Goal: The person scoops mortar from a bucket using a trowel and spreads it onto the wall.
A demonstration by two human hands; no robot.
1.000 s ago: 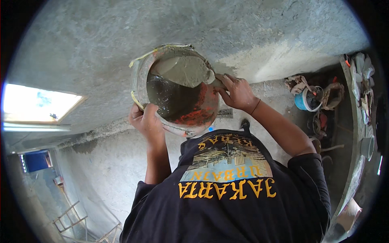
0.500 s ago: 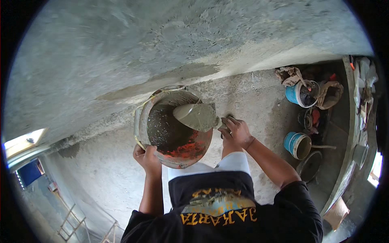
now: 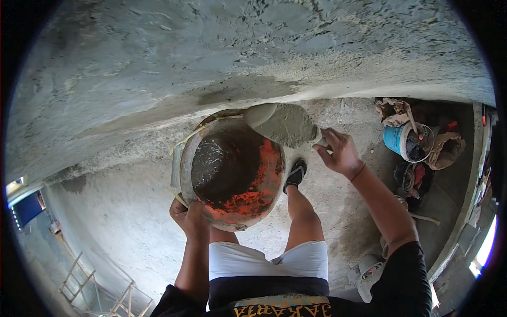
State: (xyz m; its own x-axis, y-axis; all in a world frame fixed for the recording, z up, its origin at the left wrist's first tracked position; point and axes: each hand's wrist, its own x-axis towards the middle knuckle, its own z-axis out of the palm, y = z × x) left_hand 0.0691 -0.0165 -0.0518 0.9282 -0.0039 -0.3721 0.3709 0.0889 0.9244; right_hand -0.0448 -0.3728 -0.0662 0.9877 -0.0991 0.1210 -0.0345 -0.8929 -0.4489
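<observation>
My left hand (image 3: 191, 215) is closed on the near left rim of a round bucket (image 3: 270, 182), tilted so its inside shows. Wet grey mortar (image 3: 214, 164) lies at its bottom, and orange-red patches mark the inner wall. In my right hand (image 3: 340, 152) is the handle of a trowel (image 3: 282, 124), its broad pointed blade loaded with grey mortar. The blade is over the bucket's far right rim, close to the plastered wall (image 3: 253, 53). Whether blade and wall touch I cannot tell.
On the right stand a blue-and-white bucket (image 3: 395, 138) with dark contents, paper bags (image 3: 448, 150) and a dark heap of odds and ends (image 3: 411, 178). A ladder-like frame (image 3: 79, 280) is at the lower left. My sandalled foot (image 3: 297, 173) rests on the concrete floor (image 3: 132, 211).
The trowel has come up out of the bucket toward the wall, now carrying a load of mortar. My right hand has moved right and away from me; my left hand keeps holding the rim.
</observation>
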